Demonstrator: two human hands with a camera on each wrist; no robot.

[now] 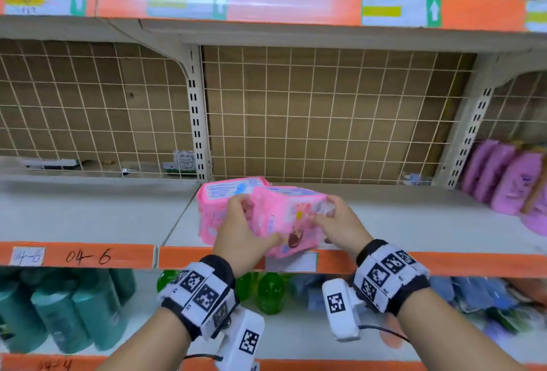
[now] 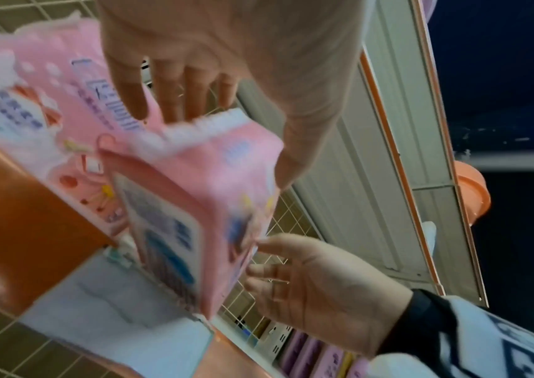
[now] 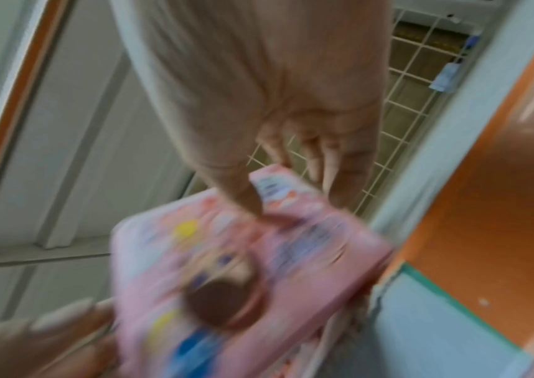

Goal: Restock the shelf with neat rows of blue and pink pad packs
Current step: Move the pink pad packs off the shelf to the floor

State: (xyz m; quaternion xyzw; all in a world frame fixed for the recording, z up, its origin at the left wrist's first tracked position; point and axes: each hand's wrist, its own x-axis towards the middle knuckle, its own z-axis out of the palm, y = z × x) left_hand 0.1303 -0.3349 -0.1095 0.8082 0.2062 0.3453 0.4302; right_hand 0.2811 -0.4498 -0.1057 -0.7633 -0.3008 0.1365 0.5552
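Two pink pad packs are at the front of the middle shelf (image 1: 399,216). The left pink pack (image 1: 211,207) stands on the shelf board. Both hands hold the second pink pack (image 1: 291,222) tilted against it, over the orange front edge. My left hand (image 1: 241,222) grips its left side, thumb on the front and fingers (image 2: 175,97) between the two packs. On the right side, my right hand (image 1: 331,216) pinches the upper corner, with the thumb (image 3: 243,197) on the printed face (image 3: 227,268). No blue pack is clearly in view.
Purple packs (image 1: 503,175) stand at the shelf's right end. A wire mesh back (image 1: 325,110) and a slotted upright (image 1: 196,122) close the bay. Small items (image 1: 183,160) lie at the back left. Green bottles (image 1: 269,290) and teal bottles (image 1: 74,311) fill the shelf below.
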